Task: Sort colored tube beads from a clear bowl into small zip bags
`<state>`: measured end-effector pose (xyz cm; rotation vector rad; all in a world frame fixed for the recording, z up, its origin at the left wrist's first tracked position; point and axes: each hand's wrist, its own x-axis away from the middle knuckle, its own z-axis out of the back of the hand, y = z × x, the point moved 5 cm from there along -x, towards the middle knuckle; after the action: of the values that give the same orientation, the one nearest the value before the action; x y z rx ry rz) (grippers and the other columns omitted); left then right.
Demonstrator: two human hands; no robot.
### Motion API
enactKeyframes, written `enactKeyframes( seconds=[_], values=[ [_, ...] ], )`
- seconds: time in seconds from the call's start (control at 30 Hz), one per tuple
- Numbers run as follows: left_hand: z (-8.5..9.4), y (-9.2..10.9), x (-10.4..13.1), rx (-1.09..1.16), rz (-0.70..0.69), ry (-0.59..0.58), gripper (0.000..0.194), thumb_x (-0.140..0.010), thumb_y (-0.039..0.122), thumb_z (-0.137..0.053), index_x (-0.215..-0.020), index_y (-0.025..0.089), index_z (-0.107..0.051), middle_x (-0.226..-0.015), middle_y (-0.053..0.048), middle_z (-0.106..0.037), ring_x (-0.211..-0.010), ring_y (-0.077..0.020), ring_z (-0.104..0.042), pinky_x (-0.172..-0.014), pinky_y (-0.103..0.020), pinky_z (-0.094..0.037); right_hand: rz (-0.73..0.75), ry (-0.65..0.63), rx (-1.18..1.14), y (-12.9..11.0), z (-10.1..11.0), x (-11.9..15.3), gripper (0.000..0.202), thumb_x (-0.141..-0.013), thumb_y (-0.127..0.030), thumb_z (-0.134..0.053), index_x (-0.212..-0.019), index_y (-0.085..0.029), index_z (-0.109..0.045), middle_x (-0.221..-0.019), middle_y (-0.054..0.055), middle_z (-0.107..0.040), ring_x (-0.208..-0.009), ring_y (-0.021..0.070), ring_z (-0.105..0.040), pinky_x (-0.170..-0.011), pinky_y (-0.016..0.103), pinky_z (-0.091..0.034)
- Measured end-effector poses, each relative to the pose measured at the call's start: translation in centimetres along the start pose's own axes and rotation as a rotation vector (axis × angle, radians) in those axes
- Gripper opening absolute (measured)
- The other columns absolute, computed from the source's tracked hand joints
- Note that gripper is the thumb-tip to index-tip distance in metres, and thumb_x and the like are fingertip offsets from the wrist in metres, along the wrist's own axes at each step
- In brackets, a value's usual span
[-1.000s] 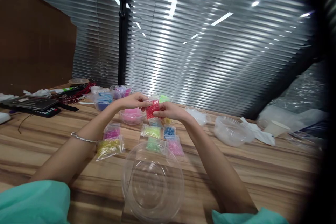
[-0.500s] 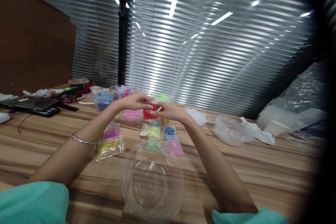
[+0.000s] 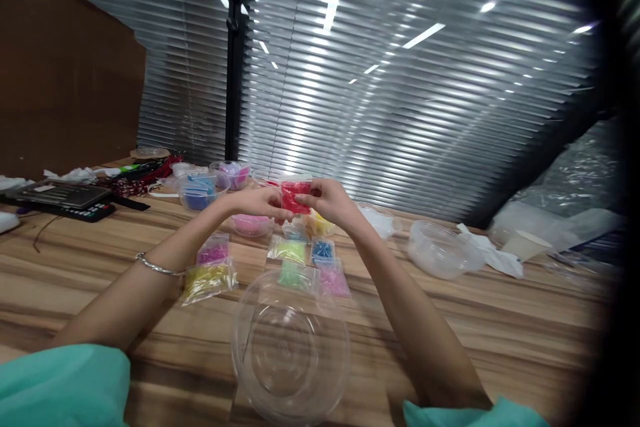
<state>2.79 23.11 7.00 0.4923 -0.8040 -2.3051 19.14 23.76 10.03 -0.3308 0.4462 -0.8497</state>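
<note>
Between both hands, a small clear bag of red bits [image 3: 294, 198] is held up above the far part of the table. My left hand [image 3: 263, 203] pinches its left edge. On the opposite side, my right hand [image 3: 333, 201] grips it with the thumb across the front. Below lie several similar bags: a yellow-green one [image 3: 290, 251], a blue one [image 3: 323, 250], a green one [image 3: 293, 275] and a pink one [image 3: 333, 278]. Left of these are a magenta bag [image 3: 213, 251] and a gold bag [image 3: 209, 280]. A clear round plastic bowl [image 3: 290, 373] stands nearest to me.
Tubs with blue [image 3: 197, 197], purple [image 3: 231, 175] and pink [image 3: 251, 224] contents line the back. At right are a clear bowl [image 3: 443, 250], white tissue [image 3: 493, 252] and a paper cup [image 3: 526, 245]. A dark flat device [image 3: 63, 195] lies far left, before window blinds [image 3: 400, 113].
The red bag has risen slightly and turned so more of its front shows. My hands have moved a little apart, now on its opposite sides.
</note>
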Motion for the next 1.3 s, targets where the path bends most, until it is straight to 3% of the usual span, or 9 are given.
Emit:
enactKeyframes(
  seconds=[0.23, 0.37, 0.57, 0.8, 1.3],
  values=[
    [-0.3, 0.4, 0.0, -0.008, 0.026, -0.055, 0.042, -0.100, 0.049, -0.060, -0.085, 0.013, -0.077, -0.075, -0.006, -0.075, -0.071, -0.0161, -0.069, -0.074, -0.031, -0.055, 0.077, 0.001, -0.059, -0.6, 0.8, 0.6, 0.031, -0.102, -0.043, -0.061, -0.114, -0.015, -0.067, -0.109, 0.007, -0.070, -0.093, 0.0182, -0.069, -0.084, 0.038, -0.060],
    [-0.6, 0.2, 0.0, -0.039, 0.068, -0.092, 0.039, -0.098, 0.047, -0.064, -0.081, 0.014, -0.077, -0.072, -0.005, -0.075, -0.066, -0.0147, -0.068, -0.069, -0.029, -0.053, 0.064, 0.053, -0.051, -0.1, 1.1, 0.3, 0.030, -0.102, -0.041, -0.062, -0.116, -0.015, -0.067, -0.112, 0.007, -0.069, -0.095, 0.0191, -0.069, -0.085, 0.039, -0.060],
    [-0.8, 1.3, -0.2, -0.057, 0.071, -0.057, 0.039, -0.094, 0.049, -0.067, -0.077, 0.015, -0.078, -0.073, -0.006, -0.075, -0.064, -0.0146, -0.065, -0.063, -0.025, -0.047, 0.042, 0.148, -0.006, 0.1, 1.3, -0.1, 0.030, -0.101, -0.038, -0.064, -0.121, -0.015, -0.065, -0.118, 0.008, -0.068, -0.100, 0.0207, -0.068, -0.087, 0.041, -0.060],
    [-1.3, 1.8, -0.5, 0.010, 0.037, 0.053, 0.038, -0.096, 0.052, -0.063, -0.086, 0.016, -0.069, -0.079, -0.005, -0.073, -0.073, -0.0175, -0.067, -0.066, -0.027, -0.051, 0.104, 0.158, -0.018, -2.2, 0.1, 0.7, 0.028, -0.101, -0.037, -0.064, -0.119, -0.015, -0.066, -0.114, 0.008, -0.069, -0.097, 0.0196, -0.069, -0.085, 0.039, -0.060],
    [-1.8, 2.4, -0.6, 0.135, -0.003, -0.032, 0.039, -0.095, 0.053, -0.067, -0.092, 0.015, -0.075, -0.079, -0.008, -0.077, -0.076, -0.0185, -0.072, -0.069, -0.027, -0.056, 0.133, 0.279, -0.088, -2.2, 1.6, 0.9, 0.023, -0.102, -0.036, -0.063, -0.103, -0.014, -0.067, -0.096, 0.003, -0.069, -0.083, 0.0152, -0.067, -0.076, 0.033, -0.059]
  ],
)
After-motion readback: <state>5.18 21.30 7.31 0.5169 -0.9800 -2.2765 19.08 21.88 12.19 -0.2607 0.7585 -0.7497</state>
